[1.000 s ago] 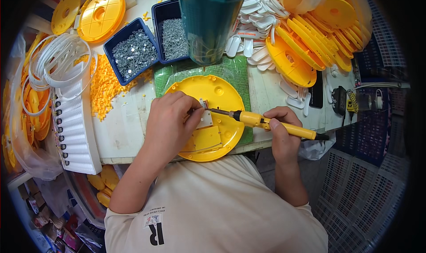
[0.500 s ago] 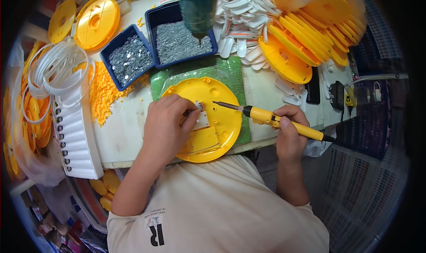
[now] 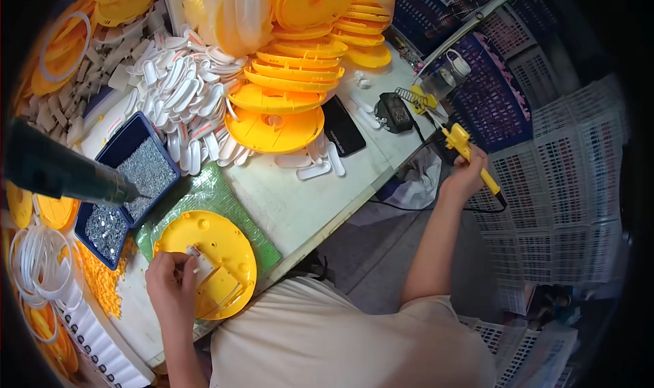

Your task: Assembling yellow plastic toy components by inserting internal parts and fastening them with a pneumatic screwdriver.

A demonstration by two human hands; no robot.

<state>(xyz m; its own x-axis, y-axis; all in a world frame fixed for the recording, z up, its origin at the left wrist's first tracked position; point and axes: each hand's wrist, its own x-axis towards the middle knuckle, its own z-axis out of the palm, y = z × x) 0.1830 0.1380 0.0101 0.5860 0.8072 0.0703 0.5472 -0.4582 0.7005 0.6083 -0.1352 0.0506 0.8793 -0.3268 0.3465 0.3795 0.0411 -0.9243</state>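
My right hand (image 3: 466, 173) grips a yellow soldering iron (image 3: 489, 181) out at the right, beyond the table's edge. The iron's tip end is up beside a coiled-wire iron stand (image 3: 413, 98) with a yellow part; whether they touch I cannot tell. My left hand (image 3: 170, 279) is over the left side of a round yellow plastic housing (image 3: 235, 252), thumb and fingers pinched together. What they pinch is hidden. By those fingertips, inside the housing, lie a small white part (image 3: 201, 265) and a flat yellow panel (image 3: 219, 287). The housing rests on green bubble wrap (image 3: 204, 197).
Blue bins of small metal screws (image 3: 146, 166) stand behind the housing, with a dark power screwdriver (image 3: 68, 170) hanging over them. White plastic pieces (image 3: 177, 81) and stacked yellow covers (image 3: 286, 102) fill the back. A black adapter (image 3: 394, 112) sits near the stand; crates (image 3: 552, 163) line the right.
My view has swung to the right. My right hand has carried the soldering iron away from the housing, out to the stand. My left hand is still pinching at the housing.
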